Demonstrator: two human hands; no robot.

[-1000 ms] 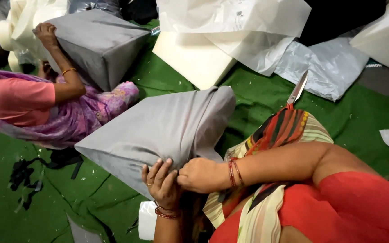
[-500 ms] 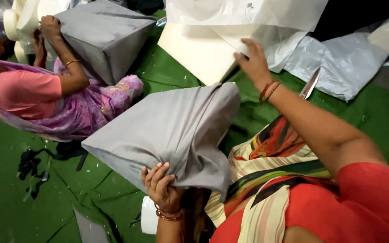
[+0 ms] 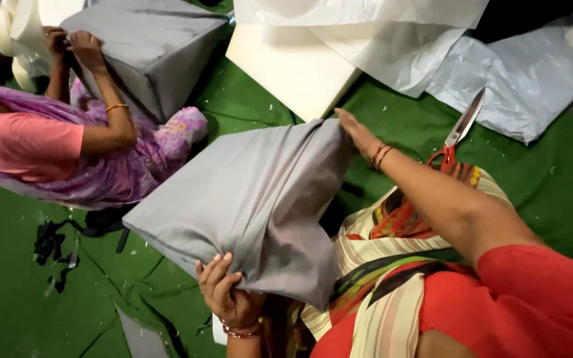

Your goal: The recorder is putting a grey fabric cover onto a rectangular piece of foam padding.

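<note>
A grey fabric-covered cushion (image 3: 247, 199) stands tilted on my lap in the middle of the head view. My left hand (image 3: 223, 295) grips its near bottom edge, fingers curled into the cloth. My right hand (image 3: 356, 132) lies flat with fingers apart against the cushion's far upper corner. Both wrists wear bangles. My lap is draped in striped cream and red cloth (image 3: 392, 252).
Red-handled scissors (image 3: 457, 132) lie on the green floor cloth (image 3: 552, 192) right of my arm. White foam slab (image 3: 286, 66) and plastic sheets (image 3: 512, 79) lie beyond. At left a seated person (image 3: 48, 146) handles another grey cushion (image 3: 147, 46). Black scraps (image 3: 51, 245) lie left.
My right hand left the near end of the cushion, reached out over the foam, and now rests on the cushion's far corner. The left hand kept its grip.
</note>
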